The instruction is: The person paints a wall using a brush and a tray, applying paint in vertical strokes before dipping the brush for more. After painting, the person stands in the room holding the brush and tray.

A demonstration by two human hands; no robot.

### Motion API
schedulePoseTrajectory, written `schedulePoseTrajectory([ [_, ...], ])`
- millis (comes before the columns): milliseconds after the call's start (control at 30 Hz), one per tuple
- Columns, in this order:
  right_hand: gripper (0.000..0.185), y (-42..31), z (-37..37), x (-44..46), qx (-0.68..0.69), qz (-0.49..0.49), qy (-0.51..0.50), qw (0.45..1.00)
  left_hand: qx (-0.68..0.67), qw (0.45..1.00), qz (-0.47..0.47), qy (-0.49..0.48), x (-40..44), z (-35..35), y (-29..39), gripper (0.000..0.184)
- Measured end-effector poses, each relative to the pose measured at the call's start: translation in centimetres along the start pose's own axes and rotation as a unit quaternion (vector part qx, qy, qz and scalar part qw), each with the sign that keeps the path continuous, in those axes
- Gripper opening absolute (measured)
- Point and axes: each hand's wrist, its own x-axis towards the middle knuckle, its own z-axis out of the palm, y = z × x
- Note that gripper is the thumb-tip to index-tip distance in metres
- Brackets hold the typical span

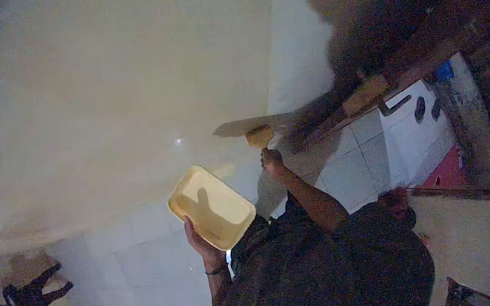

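Observation:
My left hand point(200, 242) holds a shallow cream-yellow tray point(228, 212) with rounded corners from below and along its near side. A shadow falls across the tray's inside, so I cannot tell how much is in it. My right hand point(271, 160) is wrapped round the handle of a wide paintbrush point(260, 137), its head pointing at the pale wall point(138, 74). The brush lies at or very close to the wall; contact is hard to make out. Its shadow stretches sideways beside it, and the wall's left part looks creamier than the whiter strip at right.
A brown door frame point(429, 30) and a dark door handle point(396, 104) are at the right. Beyond lie dark slippers point(421, 109) on light floor tiles point(347, 160). A dark shape point(31, 292), unclear, is at lower left. A cream surface point(478, 232) stands at lower right.

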Motion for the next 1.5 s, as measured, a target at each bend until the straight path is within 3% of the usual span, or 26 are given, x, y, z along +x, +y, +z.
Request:
schedulePoseTrajectory([
  [33, 0.019, -0.4, 1.5, -0.7, -0.002, -0.002, -0.001, 1.0, -0.003, 1.0, -0.002, -0.001, 0.1, 0.2, -0.1, 0.051],
  [100, 0.018, -1.2, 5.3, -2.7, -0.132, -0.056, 0.108, 0.984, 0.012, 1.0, 0.003, 0.006, -0.1, 1.7, -0.1, 0.051],
  [200, 0.02, -2.6, 10.2, -5.5, -0.21, -0.048, 0.175, 0.961, 0.006, 1.0, -0.006, -0.014, 0.1, 1.9, -0.8, 0.051],
  [333, 0.023, -2.0, 17.6, -9.5, -0.305, -0.128, 0.209, 0.92, 0.02, 0.999, 0.002, -0.025, 0.5, 0.5, -1.1, 0.052],
  [433, 0.027, -3.0, 24.9, -14.0, -0.368, -0.156, 0.195, 0.896, 0.019, 0.999, 0.002, -0.039, 0.3, 0.8, -0.7, 0.051],
  [533, 0.028, -4.3, 32.0, -18.1, -0.323, -0.138, 0.124, 0.928, 0.001, 0.997, -0.008, -0.078, 0.3, 0.2, -0.5, 0.051],
  [667, 0.033, -6.4, 38.5, -18.2, -0.416, -0.234, 0.054, 0.877, -0.014, 0.997, -0.005, -0.073, 2.0, 0.4, -1.0, 0.052],
  [800, 0.033, -8.8, 45.5, -18.0, -0.405, -0.325, -0.081, 0.851, -0.02, 0.996, -0.012, -0.084, 1.6, 1.0, -0.8, 0.052],
  [900, 0.033, -10.2, 49.1, -17.1, -0.431, -0.378, -0.109, 0.812, -0.028, 0.996, -0.019, -0.083, 1.5, 1.5, -0.6, 0.053],
  [1033, 0.032, -11.4, 49.8, -15.1, -0.439, -0.396, -0.153, 0.792, -0.053, 0.995, -0.052, -0.074, 1.9, 0.6, -0.9, 0.053],
  [1100, 0.033, -11.3, 48.7, -14.5, -0.403, -0.349, -0.122, 0.837, -0.041, 0.996, -0.033, -0.072, 1.8, 0.9, -1.0, 0.053],
  [1267, 0.032, -9.5, 42.3, -13.1, -0.412, -0.328, -0.04, 0.849, -0.039, 0.997, -0.039, -0.057, 2.0, 0.6, -0.9, 0.052],
  [1333, 0.031, -8.4, 38.8, -13.2, -0.527, -0.341, 0.003, 0.778, -0.034, 0.997, -0.031, -0.06, 1.9, 0.7, -0.9, 0.051],
  [1433, 0.03, -6.4, 32.4, -12.3, -0.566, -0.328, 0.031, 0.756, -0.038, 0.998, -0.034, -0.049, 1.6, 0.9, -0.8, 0.051],
  [1467, 0.03, -6.0, 31.2, -12.9, -0.564, -0.325, 0.034, 0.758, -0.036, 0.998, -0.036, -0.046, 1.6, 0.9, -0.7, 0.051],
  [1500, 0.03, -5.8, 30.8, -13.6, -0.492, -0.255, 0.058, 0.83, 0.002, 0.999, -0.024, -0.033, 1.6, 0.9, -0.6, 0.051],
])
